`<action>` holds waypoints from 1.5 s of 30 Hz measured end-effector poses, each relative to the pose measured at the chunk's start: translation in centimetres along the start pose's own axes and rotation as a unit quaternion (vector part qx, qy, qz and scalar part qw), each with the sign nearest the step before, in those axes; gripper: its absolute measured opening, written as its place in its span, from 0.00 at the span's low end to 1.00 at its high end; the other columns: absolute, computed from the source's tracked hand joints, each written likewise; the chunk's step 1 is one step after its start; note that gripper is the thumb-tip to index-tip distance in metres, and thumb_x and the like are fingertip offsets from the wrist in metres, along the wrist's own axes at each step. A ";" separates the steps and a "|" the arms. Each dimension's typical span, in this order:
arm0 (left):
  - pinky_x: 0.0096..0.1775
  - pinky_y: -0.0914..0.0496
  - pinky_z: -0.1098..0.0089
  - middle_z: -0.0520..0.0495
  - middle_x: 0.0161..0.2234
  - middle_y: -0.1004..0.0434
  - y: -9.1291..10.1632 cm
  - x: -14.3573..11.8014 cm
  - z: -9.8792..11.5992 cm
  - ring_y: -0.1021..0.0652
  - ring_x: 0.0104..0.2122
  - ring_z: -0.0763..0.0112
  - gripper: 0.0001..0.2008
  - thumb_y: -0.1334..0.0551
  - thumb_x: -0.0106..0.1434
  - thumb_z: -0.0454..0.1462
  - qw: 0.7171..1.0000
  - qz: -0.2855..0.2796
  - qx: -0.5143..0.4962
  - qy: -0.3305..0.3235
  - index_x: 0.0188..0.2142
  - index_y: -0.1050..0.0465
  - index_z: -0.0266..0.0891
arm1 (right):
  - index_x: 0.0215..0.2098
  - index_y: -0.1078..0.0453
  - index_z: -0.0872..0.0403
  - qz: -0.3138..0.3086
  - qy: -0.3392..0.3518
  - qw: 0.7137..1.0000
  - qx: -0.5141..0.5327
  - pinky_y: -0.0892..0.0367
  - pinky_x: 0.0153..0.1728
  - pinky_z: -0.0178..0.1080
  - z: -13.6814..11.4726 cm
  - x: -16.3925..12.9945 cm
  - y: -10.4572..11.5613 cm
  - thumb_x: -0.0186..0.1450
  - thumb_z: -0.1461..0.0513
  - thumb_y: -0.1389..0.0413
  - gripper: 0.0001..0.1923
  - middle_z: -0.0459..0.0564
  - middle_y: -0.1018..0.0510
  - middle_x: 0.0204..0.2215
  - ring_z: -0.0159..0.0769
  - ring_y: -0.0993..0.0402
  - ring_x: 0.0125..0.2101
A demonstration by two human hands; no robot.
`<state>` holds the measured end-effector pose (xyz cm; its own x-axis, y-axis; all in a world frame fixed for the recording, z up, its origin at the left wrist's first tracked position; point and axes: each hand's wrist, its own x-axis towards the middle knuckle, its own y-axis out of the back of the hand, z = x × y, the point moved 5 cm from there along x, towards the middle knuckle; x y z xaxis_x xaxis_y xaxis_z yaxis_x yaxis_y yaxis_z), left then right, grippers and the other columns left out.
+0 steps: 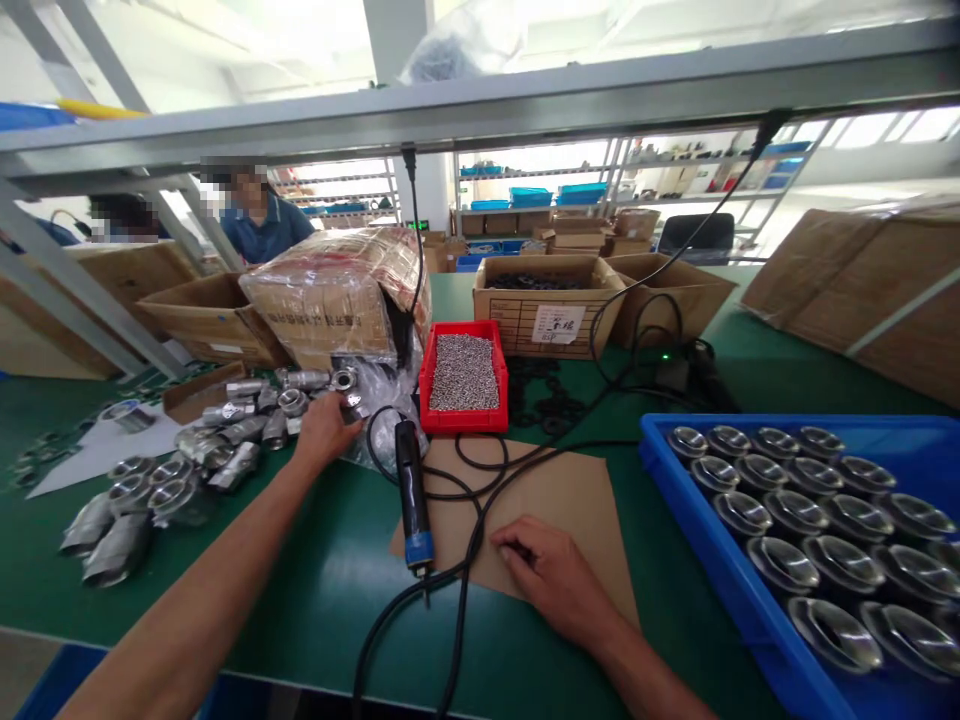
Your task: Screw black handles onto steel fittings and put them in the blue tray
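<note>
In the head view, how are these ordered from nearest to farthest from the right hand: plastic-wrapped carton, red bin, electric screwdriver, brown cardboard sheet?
1. Brown cardboard sheet, under the right hand.
2. Electric screwdriver, to the hand's left.
3. Red bin, farther forward, slightly left.
4. Plastic-wrapped carton, farther back and left.

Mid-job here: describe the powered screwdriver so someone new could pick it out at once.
On the green bench, find the red bin of small metal pieces. Just in front of it and slightly left lies the screwdriver, its thin bit toward the near edge. Its straight black body and blue collar set it apart from the looping cables.
</note>
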<state>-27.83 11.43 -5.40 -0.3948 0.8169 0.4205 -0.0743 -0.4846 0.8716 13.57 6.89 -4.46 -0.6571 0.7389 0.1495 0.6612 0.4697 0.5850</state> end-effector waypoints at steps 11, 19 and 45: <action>0.45 0.32 0.43 0.37 0.33 0.26 3.9 -1.8 1.6 0.25 0.41 0.42 0.16 0.36 0.52 0.49 0.994 0.085 -0.018 0.072 0.30 0.35 0.40 | 0.40 0.23 0.54 0.022 0.018 0.999 0.026 0.29 0.43 0.40 0.4 -0.4 0.5 0.63 0.70 0.47 0.12 0.51 0.19 0.37 0.37 0.23 0.39; 0.50 0.30 0.59 0.46 0.47 0.27 7.7 -8.9 13.0 0.25 0.46 0.60 0.17 0.33 0.52 0.43 0.973 -0.025 -0.218 -0.071 0.40 0.34 0.42 | 0.57 0.33 0.52 0.019 0.003 0.998 0.055 0.26 0.39 0.41 0.3 -0.2 0.5 0.60 0.68 0.43 0.26 0.53 0.23 0.44 0.37 0.24 0.39; 0.42 0.28 0.62 0.38 0.42 0.28 -5.6 -3.3 36.6 0.23 0.43 0.58 0.06 0.40 0.64 0.35 0.937 -0.182 -0.062 -0.291 0.40 0.29 0.34 | 0.62 0.38 0.54 -0.057 0.083 0.995 0.007 0.39 0.61 0.47 1.6 -1.2 3.4 0.50 0.61 0.31 0.43 0.58 0.33 0.59 0.47 0.35 0.58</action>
<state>7.42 22.88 -2.50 0.2401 0.9503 0.1982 -0.2268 -0.1436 0.9633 17.17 8.36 -3.90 -0.7779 0.5914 0.2125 0.5833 0.5538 0.5942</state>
